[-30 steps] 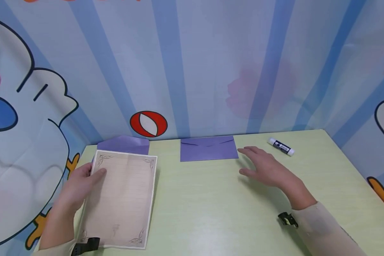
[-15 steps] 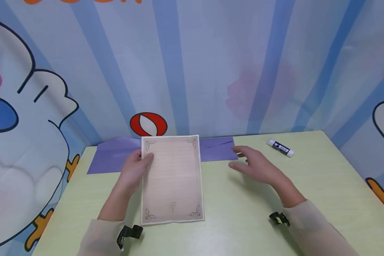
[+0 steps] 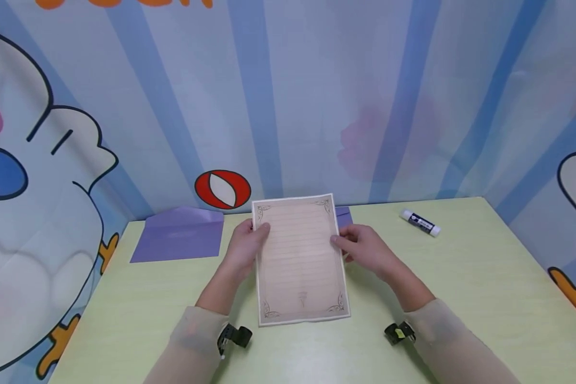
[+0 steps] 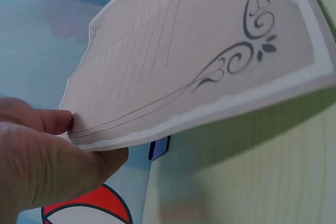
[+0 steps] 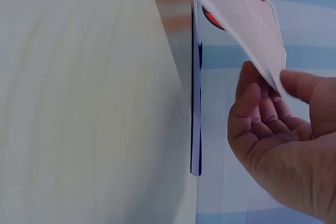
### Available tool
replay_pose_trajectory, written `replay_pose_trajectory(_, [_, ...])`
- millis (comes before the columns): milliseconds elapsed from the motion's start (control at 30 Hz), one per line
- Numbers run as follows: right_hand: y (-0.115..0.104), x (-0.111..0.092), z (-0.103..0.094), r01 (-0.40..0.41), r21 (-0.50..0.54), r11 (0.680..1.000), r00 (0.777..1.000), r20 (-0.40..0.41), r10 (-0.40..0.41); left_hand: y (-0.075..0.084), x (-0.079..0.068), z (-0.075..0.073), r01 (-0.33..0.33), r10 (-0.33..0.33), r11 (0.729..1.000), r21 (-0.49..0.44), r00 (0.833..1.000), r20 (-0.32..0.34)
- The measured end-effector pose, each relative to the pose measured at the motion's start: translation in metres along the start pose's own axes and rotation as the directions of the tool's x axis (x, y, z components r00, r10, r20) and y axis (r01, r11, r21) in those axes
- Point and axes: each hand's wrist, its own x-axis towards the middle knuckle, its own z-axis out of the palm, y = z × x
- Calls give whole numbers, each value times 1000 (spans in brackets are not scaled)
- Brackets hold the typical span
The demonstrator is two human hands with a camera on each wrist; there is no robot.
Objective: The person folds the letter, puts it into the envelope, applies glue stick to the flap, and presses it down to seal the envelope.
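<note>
A cream sheet of lined letter paper [image 3: 301, 261] with scrolled corners is held up above the table, tilted toward the head camera. My left hand [image 3: 245, 246] pinches its left edge, thumb on the front and fingers behind. At the opposite edge, my right hand [image 3: 365, 248] has its thumb on the front face and curled fingers behind, as the right wrist view shows with the thumb [image 5: 299, 85]. Behind the paper lies a purple envelope [image 3: 344, 216], mostly hidden. To the left rests another purple envelope [image 3: 180, 237] with its flap raised.
A glue stick [image 3: 420, 222] lies at the back right of the pale yellow-green table [image 3: 470, 277]. Directly behind the table's far edge stands a blue striped backdrop [image 3: 317, 106] with cartoon prints.
My left hand has carried the letter paper from the left to the middle, uncovering the left envelope and covering the other. My right hand has moved left and taken the paper's right edge.
</note>
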Motion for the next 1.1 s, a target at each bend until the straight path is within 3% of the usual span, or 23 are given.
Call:
replay_pose_trajectory(200, [1, 2, -2, -50, 91, 995, 997, -60, 55, -1, 4, 4, 29, -28, 998, -50, 999, 38])
replay_pose_trajectory(367, [-2, 2, -10, -54, 127, 990, 992, -106, 68, 1, 1, 2, 22, -24, 1000, 17, 997, 74])
replay_pose_trajectory(600, [-7, 1, -18, -33, 156, 987, 988, -147, 57, 6, -8, -1, -119, 91, 973, 198, 986, 141])
replay_pose_trajectory(800, [-11, 2, -22, -13, 168, 986, 987, -155, 40, 11, -14, -6, -261, 225, 950, 171, 953, 202])
replay_pose_trajectory(933, [-13, 1, -23, -12, 177, 984, 988, -148, 39, 12, -17, -8, -287, 245, 946, 148, 936, 253])
replay_pose_trajectory(1100, [-13, -1, -22, -10, 186, 983, 989, -145, 38, 9, -18, -8, -270, 215, 945, 186, 938, 271])
